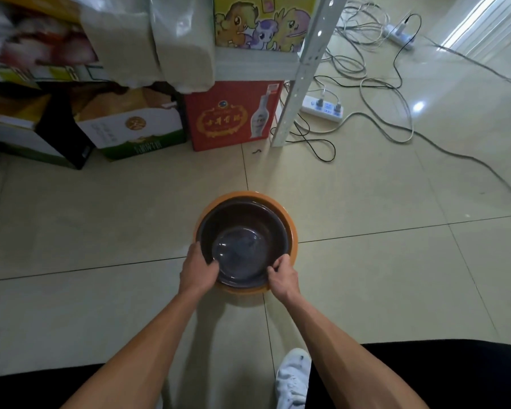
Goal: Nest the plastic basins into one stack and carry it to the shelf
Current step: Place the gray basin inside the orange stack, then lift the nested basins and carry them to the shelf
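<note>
Basins sit nested on the floor (366, 202): dark basin (242, 231) inside orange basin (289, 222). Left hand (198, 268) and right hand (282, 276) close on the near rims. Nesting looks done; carrying to the shelf (303, 69) remains.

Dark basin (242, 231) nested in orange basin (289, 222) — upright, seemingly on floor.
</note>
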Available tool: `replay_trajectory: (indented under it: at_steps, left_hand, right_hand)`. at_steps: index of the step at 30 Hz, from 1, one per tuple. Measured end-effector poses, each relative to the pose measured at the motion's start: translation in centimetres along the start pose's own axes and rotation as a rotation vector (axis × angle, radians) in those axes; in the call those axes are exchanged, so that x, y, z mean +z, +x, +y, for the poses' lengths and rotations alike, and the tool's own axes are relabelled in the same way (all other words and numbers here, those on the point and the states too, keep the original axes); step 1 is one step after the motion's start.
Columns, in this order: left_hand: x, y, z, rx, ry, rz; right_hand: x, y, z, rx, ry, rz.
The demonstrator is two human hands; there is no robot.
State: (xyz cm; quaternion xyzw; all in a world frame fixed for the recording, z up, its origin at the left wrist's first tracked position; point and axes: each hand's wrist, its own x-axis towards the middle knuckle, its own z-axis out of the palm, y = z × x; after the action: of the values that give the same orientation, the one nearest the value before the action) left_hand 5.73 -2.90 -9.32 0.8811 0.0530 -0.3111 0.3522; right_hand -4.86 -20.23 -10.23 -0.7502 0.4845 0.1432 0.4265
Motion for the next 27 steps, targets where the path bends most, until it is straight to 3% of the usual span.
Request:
replay_trajectory:
  at_steps: [5,13,16,19,21,24,27]
  left_hand:
    - [1.4,1.1,0.5,-0.085,0.303,-0.129]
    - [2.1,2.6,-1.4,-0.106,0.326,-0.178]
    - [2.6,3.0,-1.7,-0.108,0.320,-0.177]
    - [2.7,3.7,-1.6,-0.079,0.083,-0.078]
    - [2.3,4.7,-1.8,-0.158,-0.057,-0.045]
    - [1.8,6.5,-3.0,-0.385,-0.193,-0.086]
    - [0.9,7.7,-2.9,-0.413,-0.261,-0.167]
  right_hand:
    - [1.0,1.1,-1.5,0.078,-0.400,0.135]
    - [1.3,4.8,-0.5,0.298,-0.160,-0.033]
    - [2.2,5.8,-0.3,0.329,-0.109,-0.014]
    - [2.6,6.6,0.2,0.416,-0.002,0.016]
    - [2.4,7.0,0.5,0.464,0.144,0.023]
    - [1.8,7.1,0.9,0.491,0.160,0.038]
    - [0.2,6.4,-0.5,0.512,0.195,0.033]
